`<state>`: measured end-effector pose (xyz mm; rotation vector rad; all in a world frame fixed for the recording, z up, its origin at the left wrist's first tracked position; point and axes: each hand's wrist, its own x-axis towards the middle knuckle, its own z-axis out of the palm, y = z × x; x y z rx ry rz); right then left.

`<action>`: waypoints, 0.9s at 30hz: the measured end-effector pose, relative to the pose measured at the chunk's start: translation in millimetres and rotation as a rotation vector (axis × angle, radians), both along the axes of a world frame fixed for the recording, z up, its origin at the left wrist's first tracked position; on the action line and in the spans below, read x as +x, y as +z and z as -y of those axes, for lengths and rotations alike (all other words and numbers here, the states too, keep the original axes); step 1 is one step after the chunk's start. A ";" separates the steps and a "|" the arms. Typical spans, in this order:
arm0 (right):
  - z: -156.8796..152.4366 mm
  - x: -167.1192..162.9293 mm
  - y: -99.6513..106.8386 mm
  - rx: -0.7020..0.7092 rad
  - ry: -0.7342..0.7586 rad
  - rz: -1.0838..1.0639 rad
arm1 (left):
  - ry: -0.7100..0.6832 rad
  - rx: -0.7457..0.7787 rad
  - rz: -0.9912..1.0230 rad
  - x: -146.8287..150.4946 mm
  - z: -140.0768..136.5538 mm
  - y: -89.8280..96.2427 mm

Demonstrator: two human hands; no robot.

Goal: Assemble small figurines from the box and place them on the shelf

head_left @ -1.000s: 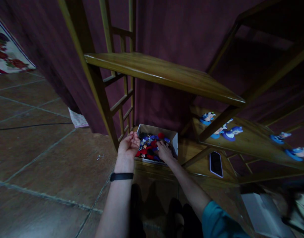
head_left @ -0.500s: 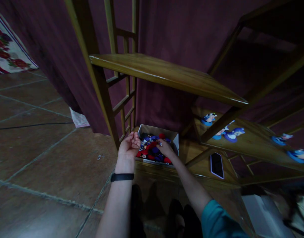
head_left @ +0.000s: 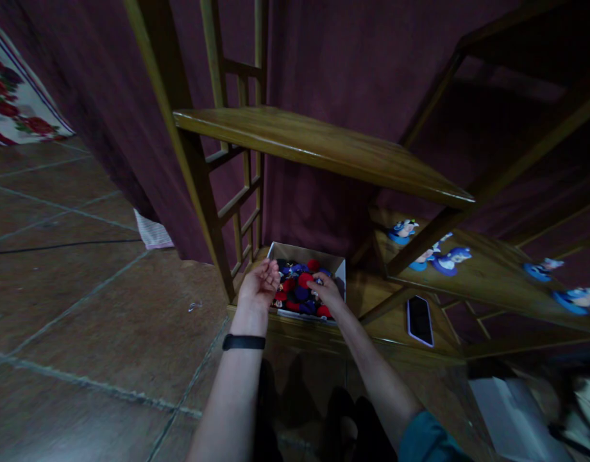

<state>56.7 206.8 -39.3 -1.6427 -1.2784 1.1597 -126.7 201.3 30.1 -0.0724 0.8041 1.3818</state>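
1. Brown floor tiles [head_left: 83, 289] with pale joints spread at the left, beneath a soft, folded maroon curtain [head_left: 131, 135].
2. Left hand [head_left: 257, 289]: palm up at the box's left end, bare, fingers loosely curled; a smooth dark band [head_left: 244, 342] circles the wrist.
3. Open box [head_left: 337, 265], thin-walled, pale and rectangular, on the glossy wooden bottom shelf [head_left: 367, 295]; its long axis runs left to right, the right end angled slightly towards the person.
4. Small pieces [head_left: 302, 294] in red, blue and black fill it, jumbled, pointing every way.
5. Right hand [head_left: 328, 292]: over the box's right half, fingers bent together against a rounded red piece [head_left: 305, 280]; in this dim light I cannot tell whether it is gripped.
6. Phone [head_left: 419, 321], flat and glossy, its long axis running away from the person.
7. Blue-based figurines [head_left: 449, 260] stand on a raised wooden shelf [head_left: 487, 276].
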 end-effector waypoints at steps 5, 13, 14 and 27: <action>29.2 6.9 18.3 0.025 -0.025 -0.336 | -0.250 0.068 -0.322 38.6 10.0 -1.4; 57.1 26.7 28.4 0.062 -0.124 -0.390 | -0.473 0.207 -0.532 72.2 26.2 -7.9; 58.0 28.4 27.1 0.056 -0.124 -0.409 | -0.472 0.217 -0.526 74.5 26.1 -9.5; 58.8 34.1 36.6 0.188 -0.239 -0.768 | -0.360 0.151 -0.428 74.7 21.2 -13.1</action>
